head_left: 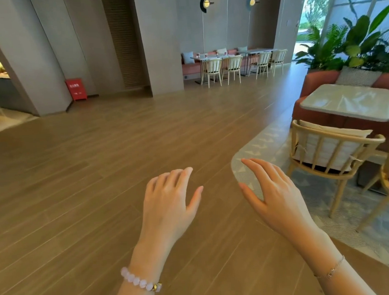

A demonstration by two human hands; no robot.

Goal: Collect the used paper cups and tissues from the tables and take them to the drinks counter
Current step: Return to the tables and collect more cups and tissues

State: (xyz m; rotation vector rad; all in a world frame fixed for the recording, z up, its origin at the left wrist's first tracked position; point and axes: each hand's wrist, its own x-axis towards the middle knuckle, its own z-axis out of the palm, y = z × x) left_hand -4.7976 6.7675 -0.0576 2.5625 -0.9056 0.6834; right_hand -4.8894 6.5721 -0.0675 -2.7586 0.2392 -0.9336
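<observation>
Grip: left hand [167, 202] wide, right hand [276, 194] wide, empty | cups [198, 55] on far table [206, 58], axis unclear

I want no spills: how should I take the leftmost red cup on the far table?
Likely round its side wall with one hand wrapped, reaching from the aisle side over the chairs: the red cup seems to stand upright near the far table's left end, bench behind it. Too small to see lid or contents. The left hand and right hand are empty.
</observation>
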